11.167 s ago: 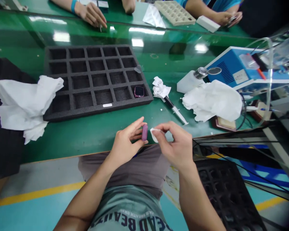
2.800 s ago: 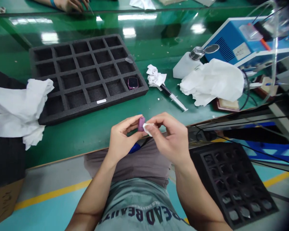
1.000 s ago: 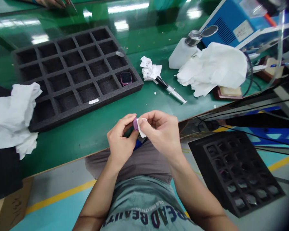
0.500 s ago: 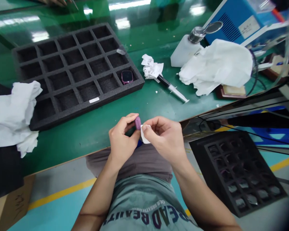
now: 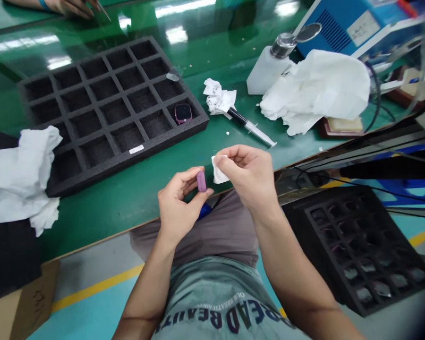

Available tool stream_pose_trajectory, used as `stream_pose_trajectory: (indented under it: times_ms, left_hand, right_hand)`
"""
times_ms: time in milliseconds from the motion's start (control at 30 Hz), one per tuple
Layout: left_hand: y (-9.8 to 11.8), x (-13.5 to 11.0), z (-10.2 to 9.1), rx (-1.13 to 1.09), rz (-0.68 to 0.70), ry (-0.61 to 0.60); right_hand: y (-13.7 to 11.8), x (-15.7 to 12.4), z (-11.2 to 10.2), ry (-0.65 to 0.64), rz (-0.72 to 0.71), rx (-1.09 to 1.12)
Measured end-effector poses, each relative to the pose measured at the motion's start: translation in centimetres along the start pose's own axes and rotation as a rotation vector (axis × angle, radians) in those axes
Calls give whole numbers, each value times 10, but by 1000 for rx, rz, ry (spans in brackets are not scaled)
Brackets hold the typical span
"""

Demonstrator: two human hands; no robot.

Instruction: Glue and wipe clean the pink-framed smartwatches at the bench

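My left hand (image 5: 179, 203) pinches a small purple watch case (image 5: 201, 181) edge-on between thumb and fingers, just over the near edge of the green table (image 5: 212, 141). My right hand (image 5: 250, 172) is closed on a small white wipe (image 5: 218, 169), held a little up and to the right of the case, not touching it. A black foam tray (image 5: 106, 108) with many square pockets lies ahead on the left. One purple watch case (image 5: 183, 113) sits in its near right pocket.
A crumpled wipe (image 5: 217, 100) and a syringe (image 5: 252, 127) lie behind my hands. Farther right are a white dispenser bottle (image 5: 267, 71), a white cloth heap (image 5: 318, 89) and a blue machine (image 5: 343, 26). White cloths (image 5: 17, 172) lie at left. A second black tray (image 5: 361, 245) sits low right. Another person's hand (image 5: 67, 5) shows at top left.
My right hand has lifted the wipe up and away from the purple case, which it was rubbing before. My left hand keeps the case in about the same place.
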State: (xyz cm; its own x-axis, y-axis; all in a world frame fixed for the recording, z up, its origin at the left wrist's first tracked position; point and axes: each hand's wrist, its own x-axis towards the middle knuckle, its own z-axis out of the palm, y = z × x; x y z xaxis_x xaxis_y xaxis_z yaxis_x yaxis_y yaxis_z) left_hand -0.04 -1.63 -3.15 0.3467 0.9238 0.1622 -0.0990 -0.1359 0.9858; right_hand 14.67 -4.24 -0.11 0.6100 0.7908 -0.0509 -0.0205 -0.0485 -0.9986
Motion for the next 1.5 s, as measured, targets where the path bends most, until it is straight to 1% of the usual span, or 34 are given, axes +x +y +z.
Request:
stream_pose_trajectory:
  times_ms: [133,267,333,433,500,533,633,733,833,967,1100,1200,1267,1367,1500]
  left_hand:
    - [2,1,0,0,-29,-1]
    - [2,1,0,-14,-22,6]
    - [1,1,0,-2,-31,1]
    - [-2,-1,-1,29,-34,-18]
    - [-4,-1,-1,38,-19,-24]
    - [-5,-1,-1,33,-13,-22]
    - [-6,0,-1,-13,-8,-11]
    - [-2,1,-1,-44,-37,-21]
    - [1,2,-2,-71,-68,-38]
    - [3,2,-4,-120,-91,-32]
    - [4,3,-6,-141,-141,-98]
    - [7,3,-10,-178,-146,-153]
    - [8,4,-14,-199,-141,-155]
    - [8,7,-19,-242,-181,-153]
    - [6,9,-20,-327,-280,-186]
  right_hand:
    - [0,-9,-11,-25,58,5]
    - [-6,-26,-12,-90,84,27]
    - [-8,-35,-9,-134,69,20]
    - [-8,-43,-1,-150,-38,-78]
    - [-8,-41,5,-151,-101,-110]
    - [-7,-39,7,-164,-106,-87]
    - [-6,-30,13,-207,-59,64]
    - [-5,-25,16,-193,-16,141]
    - [-3,-22,17,-150,-1,126]
    - [-4,-19,15,-147,-13,110]
    - [-6,-19,12,-118,-38,90]
    - [-6,-21,13,-111,-61,68]
    - [-6,-22,14,-114,-75,61]
    - [-9,-24,12,-154,-90,25]
    - [-13,-30,1,-293,-110,-65]
